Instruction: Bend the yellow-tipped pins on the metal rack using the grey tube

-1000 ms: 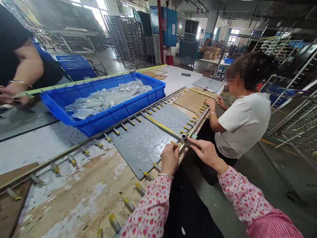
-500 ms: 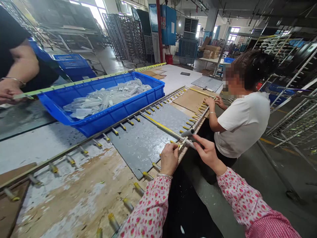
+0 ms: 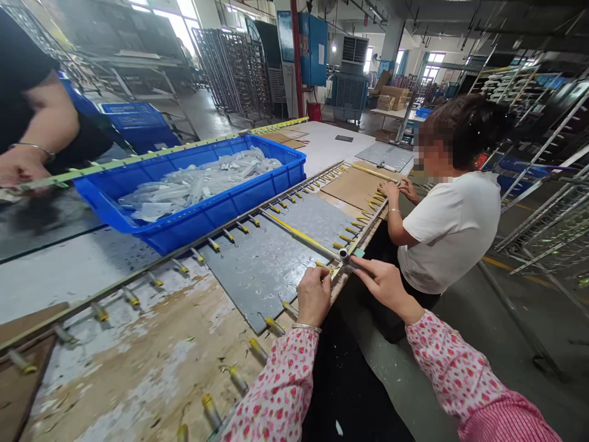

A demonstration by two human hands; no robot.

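Note:
My left hand (image 3: 315,296) is closed at the near rail of a long metal frame (image 3: 275,202), its fingertips pinched beside a yellow-tipped peg (image 3: 323,266). What lies between them is hidden. Just to the right, my right hand (image 3: 384,281) grips a grey tube-shaped tool (image 3: 343,253), its round hollow end facing me over the rail. A small teal piece (image 3: 359,252) shows beside that tool. Several yellow-tipped pegs with thin wire hooks line both rails, and a yellow crossbar (image 3: 299,232) joins the rails near my hands. Below it lies a grey sheet (image 3: 264,270).
A blue crate (image 3: 221,209) of clear plastic-looking pieces stands behind the frame. A co-worker in a white shirt (image 3: 453,227) works at the same frame on the right. Another person's arm (image 3: 50,120) holds a pegged strip at left. Metal racks (image 3: 552,227) stand at far right.
The grey tube-shaped tool has turned and shifted slightly left, so its hollow end now faces me. My right hand moved a little with it; my left hand stayed put.

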